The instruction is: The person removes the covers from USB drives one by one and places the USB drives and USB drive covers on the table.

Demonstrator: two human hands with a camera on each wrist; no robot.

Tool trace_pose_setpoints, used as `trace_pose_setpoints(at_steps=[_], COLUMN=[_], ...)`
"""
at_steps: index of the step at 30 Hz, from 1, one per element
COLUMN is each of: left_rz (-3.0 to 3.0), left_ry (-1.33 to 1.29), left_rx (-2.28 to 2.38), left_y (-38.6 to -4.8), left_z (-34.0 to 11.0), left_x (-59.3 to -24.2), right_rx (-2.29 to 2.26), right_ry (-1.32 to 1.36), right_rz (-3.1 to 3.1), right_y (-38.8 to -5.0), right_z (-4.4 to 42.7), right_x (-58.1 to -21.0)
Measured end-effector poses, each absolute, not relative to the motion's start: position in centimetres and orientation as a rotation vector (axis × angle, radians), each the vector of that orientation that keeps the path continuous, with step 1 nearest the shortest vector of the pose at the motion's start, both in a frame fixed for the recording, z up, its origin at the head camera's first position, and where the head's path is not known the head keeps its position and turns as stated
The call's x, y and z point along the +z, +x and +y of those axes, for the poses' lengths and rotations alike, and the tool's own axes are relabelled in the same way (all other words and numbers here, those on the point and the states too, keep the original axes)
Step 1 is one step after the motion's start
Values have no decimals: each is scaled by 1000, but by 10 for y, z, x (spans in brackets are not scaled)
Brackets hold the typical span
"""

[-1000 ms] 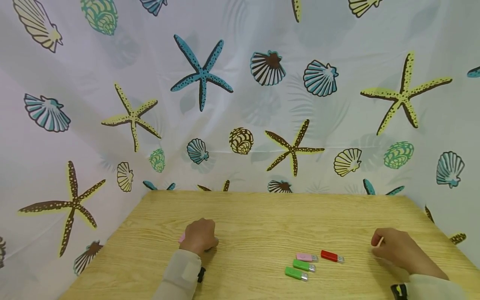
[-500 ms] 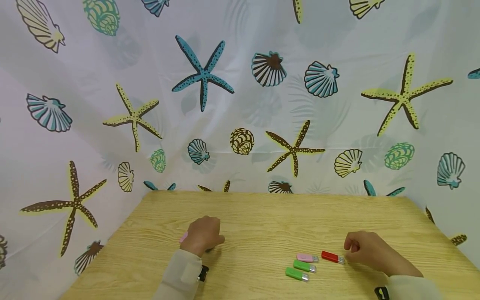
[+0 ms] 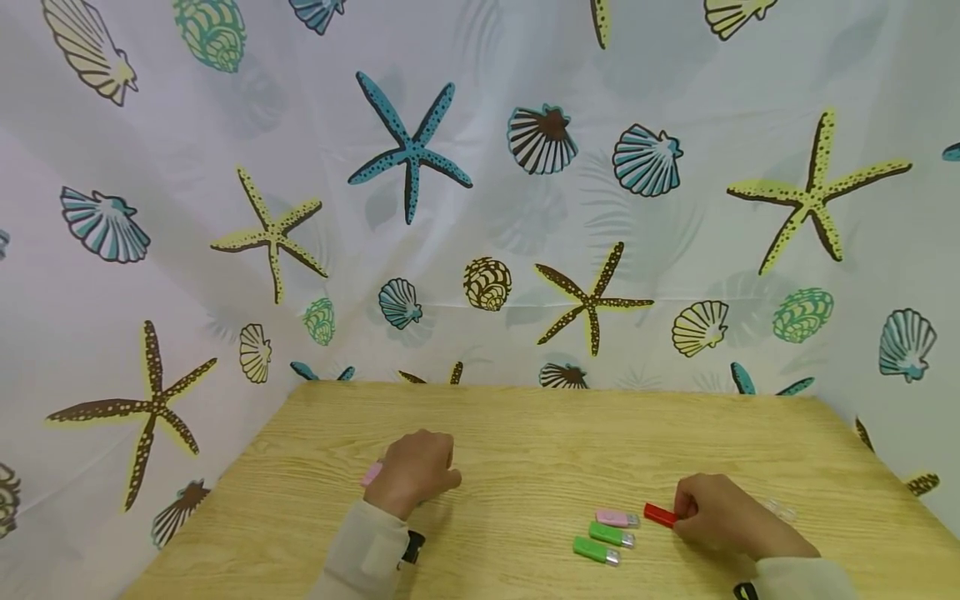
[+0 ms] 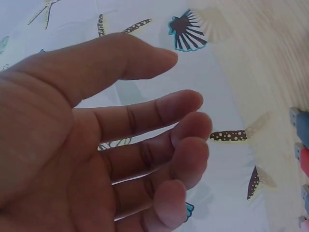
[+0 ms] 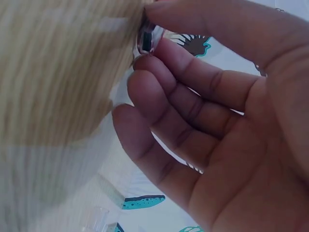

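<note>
My right hand (image 3: 723, 518) pinches the metal end of a red USB flash drive (image 3: 659, 515) on the table. In the right wrist view that connector (image 5: 146, 38) sits between thumb and forefinger, the other fingers loosely bent. To its left lie a pink USB flash drive (image 3: 617, 519), a green one (image 3: 611, 534) and another green one (image 3: 596, 551). My left hand (image 3: 417, 473) is held over the left of the table, fingers relaxed, nothing in its grasp. Partly hidden behind it lies a pink drive (image 3: 372, 473). Several drives, one blue-grey (image 4: 301, 123), edge into the left wrist view.
Clear, see-through pieces (image 3: 780, 509) lie on the table beyond my right hand. The wood-grain table (image 3: 525, 442) ends at a white curtain (image 3: 465, 75) printed with starfish and shells, which also runs along both sides.
My right hand has come in leftward from the table's right and taken the red drive's metal end, uncovering the clear pieces behind it. My left hand has shifted slightly right.
</note>
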State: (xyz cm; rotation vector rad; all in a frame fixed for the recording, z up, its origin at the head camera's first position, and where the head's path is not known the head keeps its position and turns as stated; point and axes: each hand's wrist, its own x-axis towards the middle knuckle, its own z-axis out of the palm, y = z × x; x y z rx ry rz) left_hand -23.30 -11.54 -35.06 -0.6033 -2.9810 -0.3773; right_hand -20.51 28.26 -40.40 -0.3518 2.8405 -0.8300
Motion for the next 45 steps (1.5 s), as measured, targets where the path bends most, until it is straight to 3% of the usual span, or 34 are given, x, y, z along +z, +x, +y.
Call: trace_pose_setpoints(at_steps=[12, 27, 45], left_rz=[-2936, -2922, -2766], left_ry=[-761, -1209, -1277], left_rx=[-419, -484, -449], left_y=[-222, -203, -190], left_z=[-106, -84, -57], left_x=[-335, -313, -304], right_rx=[-798, -888, -850], right_ry=[-622, -866, -989], right_rz=[2870, 2800, 2820], right_y=[-203, -178, -170], right_z=[277, 236, 196], right_x=[-388, -336, -312])
